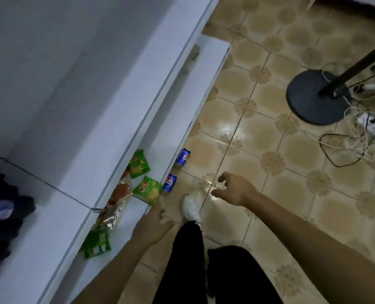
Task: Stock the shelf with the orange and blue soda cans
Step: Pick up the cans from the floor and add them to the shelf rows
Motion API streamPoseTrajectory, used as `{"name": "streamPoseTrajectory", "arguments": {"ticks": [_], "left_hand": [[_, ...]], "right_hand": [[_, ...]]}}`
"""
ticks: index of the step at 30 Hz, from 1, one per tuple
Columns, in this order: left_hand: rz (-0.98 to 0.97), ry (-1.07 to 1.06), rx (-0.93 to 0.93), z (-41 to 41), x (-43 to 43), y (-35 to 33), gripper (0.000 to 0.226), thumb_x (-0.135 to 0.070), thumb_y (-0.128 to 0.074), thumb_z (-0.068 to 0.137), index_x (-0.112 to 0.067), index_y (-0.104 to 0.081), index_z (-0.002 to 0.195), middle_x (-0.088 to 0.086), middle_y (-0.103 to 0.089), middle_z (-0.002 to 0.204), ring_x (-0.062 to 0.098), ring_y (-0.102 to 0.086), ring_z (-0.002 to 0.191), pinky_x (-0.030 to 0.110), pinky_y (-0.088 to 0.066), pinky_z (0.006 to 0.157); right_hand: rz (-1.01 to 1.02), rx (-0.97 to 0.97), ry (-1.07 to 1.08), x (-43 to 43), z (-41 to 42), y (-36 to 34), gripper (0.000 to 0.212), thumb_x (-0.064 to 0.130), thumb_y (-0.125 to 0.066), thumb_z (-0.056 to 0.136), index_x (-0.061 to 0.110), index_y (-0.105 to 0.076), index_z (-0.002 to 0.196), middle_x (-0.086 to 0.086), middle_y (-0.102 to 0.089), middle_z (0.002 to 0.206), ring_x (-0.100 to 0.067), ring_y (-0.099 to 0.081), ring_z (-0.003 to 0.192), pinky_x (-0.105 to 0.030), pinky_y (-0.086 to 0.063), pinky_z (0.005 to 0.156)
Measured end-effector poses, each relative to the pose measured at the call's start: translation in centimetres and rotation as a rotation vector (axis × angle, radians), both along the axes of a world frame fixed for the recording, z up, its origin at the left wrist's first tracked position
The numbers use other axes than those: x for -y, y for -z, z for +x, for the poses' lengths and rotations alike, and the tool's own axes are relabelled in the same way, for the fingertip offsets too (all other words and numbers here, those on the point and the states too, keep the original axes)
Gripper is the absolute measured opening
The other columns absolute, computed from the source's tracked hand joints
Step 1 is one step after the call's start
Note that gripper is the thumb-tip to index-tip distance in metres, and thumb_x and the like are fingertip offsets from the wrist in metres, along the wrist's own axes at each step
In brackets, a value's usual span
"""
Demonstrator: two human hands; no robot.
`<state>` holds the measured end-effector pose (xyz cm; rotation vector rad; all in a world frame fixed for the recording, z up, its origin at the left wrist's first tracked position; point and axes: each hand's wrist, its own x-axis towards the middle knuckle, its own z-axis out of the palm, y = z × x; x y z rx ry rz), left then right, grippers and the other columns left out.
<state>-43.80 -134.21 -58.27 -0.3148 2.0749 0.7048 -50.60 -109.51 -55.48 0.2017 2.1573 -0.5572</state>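
Note:
Two blue soda cans stand on the tiled floor against the foot of the white shelf unit (177,99): one blue can (182,157) farther away and a second blue can (169,183) nearer to me. No orange can is in view. My left hand (152,224) hangs over the lower shelf's front edge, fingers relaxed and holding nothing. My right hand (233,188) hovers above the floor to the right of the nearer can, fingers loosely curled and empty.
Green snack packets (148,189) and a red-brown wrapped pack (116,205) lie on the lower shelf. A dark round stand base (313,97) and tangled cables (355,137) sit at the right. My foot in a white shoe (191,207) stands between my hands.

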Motion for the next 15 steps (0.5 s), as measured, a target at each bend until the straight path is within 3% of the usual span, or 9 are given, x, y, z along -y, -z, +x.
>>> {"name": "streamPoseTrajectory", "arguments": {"ticks": [4,7,9,12,15], "left_hand": [[0.070,-0.499,0.276,-2.2,-2.0,10.9,0.048,-0.023,-0.057,0.095,-0.008,-0.042,0.138,0.011,-0.050,0.134,0.024,-0.053,0.114,0.025,-0.041,0.077],[0.078,-0.902,0.417,-2.7,-2.0,20.5,0.049,-0.023,-0.056,0.095,-0.008,-0.041,0.139,0.011,-0.053,0.121,0.021,-0.058,0.092,0.034,-0.045,0.080],[0.053,-1.120,0.442,-2.2,-1.5,28.3,0.049,-0.021,-0.055,0.095,-0.010,-0.039,0.140,0.013,-0.051,0.121,0.022,-0.056,0.089,0.036,-0.044,0.077],[0.093,-1.360,0.409,-3.2,-1.2,36.1,0.044,-0.020,-0.050,0.098,-0.014,-0.041,0.140,0.011,-0.049,0.130,0.025,-0.048,0.106,0.037,-0.041,0.084],[0.115,-1.502,0.352,-4.5,0.0,45.9,0.046,-0.023,-0.053,0.096,-0.019,-0.041,0.140,0.005,-0.051,0.115,0.025,-0.047,0.111,0.036,-0.041,0.086]], "right_hand": [[-0.062,0.152,0.210,0.1,-0.7,12.4,0.049,0.042,-0.063,0.086,0.015,-0.053,0.125,-0.007,-0.062,0.120,-0.024,-0.058,0.110,-0.027,-0.041,0.085],[-0.132,0.265,0.242,1.3,-0.8,23.0,0.052,0.039,-0.063,0.088,0.012,-0.049,0.130,-0.009,-0.058,0.127,-0.023,-0.056,0.113,-0.025,-0.040,0.084],[-0.188,0.351,0.215,3.2,-1.2,31.0,0.055,0.036,-0.061,0.090,0.013,-0.042,0.136,-0.013,-0.056,0.129,-0.026,-0.056,0.114,-0.026,-0.042,0.083],[-0.291,0.362,0.239,6.4,-3.1,39.0,0.062,0.032,-0.061,0.091,0.016,-0.032,0.143,-0.014,-0.052,0.132,-0.027,-0.053,0.117,-0.027,-0.040,0.085],[-0.351,0.304,0.285,10.5,-5.0,48.3,0.065,0.031,-0.060,0.092,0.016,-0.028,0.146,-0.011,-0.048,0.138,-0.026,-0.050,0.122,-0.026,-0.039,0.091]]}}
